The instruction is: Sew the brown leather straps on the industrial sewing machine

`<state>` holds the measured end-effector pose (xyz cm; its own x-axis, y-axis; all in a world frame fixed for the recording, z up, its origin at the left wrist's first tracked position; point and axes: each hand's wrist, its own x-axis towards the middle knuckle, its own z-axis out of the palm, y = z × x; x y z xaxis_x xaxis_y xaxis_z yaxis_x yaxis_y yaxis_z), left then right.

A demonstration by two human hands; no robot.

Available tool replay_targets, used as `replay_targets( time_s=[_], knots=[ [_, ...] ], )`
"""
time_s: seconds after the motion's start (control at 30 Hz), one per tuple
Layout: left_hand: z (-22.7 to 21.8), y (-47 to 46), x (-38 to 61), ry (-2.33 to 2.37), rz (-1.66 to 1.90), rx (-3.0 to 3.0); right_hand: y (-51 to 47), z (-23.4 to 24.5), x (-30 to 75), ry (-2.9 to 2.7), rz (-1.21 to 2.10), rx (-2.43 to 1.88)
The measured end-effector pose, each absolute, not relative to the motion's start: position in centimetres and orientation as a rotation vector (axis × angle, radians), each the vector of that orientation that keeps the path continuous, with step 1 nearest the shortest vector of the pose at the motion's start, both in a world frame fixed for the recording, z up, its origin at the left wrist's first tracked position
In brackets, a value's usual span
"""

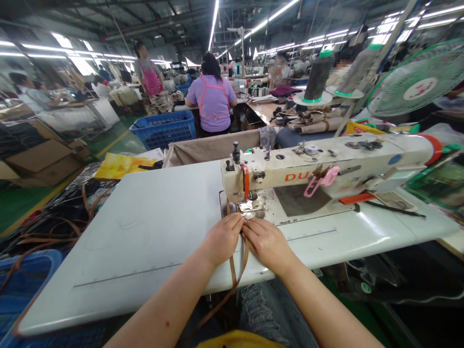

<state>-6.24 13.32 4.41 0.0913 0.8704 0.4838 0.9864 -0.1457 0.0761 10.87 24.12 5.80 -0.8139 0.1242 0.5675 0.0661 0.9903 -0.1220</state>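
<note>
The left hand [224, 237] and the right hand [266, 241] are close together, fingertips almost meeting, and both are bent narrow over a brown strap [246, 251], holding it. The undersides of the fingers are hidden, so I cannot tell the exact grip. The strap is at the near side of the needle area of the sewing machine [348, 166]. From the hands, 2 strands of it come toward the near edge of the white table [155, 232], and below they hang over this edge.

The machine stands on the right half of the table, and a pink clip [326, 180] is on its front. To the left of the table lie many brown straps [54, 232], with a yellow bag [123, 165] farther away. On the far right there are 2 thread cones, 1 upright [318, 77] and 1 tilted [358, 70], and a green fan [427, 87]. Beyond the table, near a blue basket [166, 129], sits a person in a purple shirt [215, 101], back turned to us.
</note>
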Motion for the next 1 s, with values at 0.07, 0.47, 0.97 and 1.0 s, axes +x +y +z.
replay_targets(
  time_s=[0.07, 0.47, 0.97, 1.0],
  knots=[
    [4.4, 13.3, -6.3, -1.842, -0.624, -2.118, 24.1, 5.9, 10.9, -2.522, 0.124, -0.122],
    [5.6, 13.2, -6.1, -1.906, -0.579, -2.237, 23.2, 6.5, 11.6, -2.498, 0.207, -0.145],
    [10.4, 9.3, -3.5, -2.783, -1.042, -1.949, 22.9, 5.6, 12.0, -2.484, 0.347, -0.072],
    [10.6, 8.7, -3.0, -2.863, -1.044, -1.94, 22.9, 5.6, 12.0, -2.485, 0.35, -0.076]
  ],
)
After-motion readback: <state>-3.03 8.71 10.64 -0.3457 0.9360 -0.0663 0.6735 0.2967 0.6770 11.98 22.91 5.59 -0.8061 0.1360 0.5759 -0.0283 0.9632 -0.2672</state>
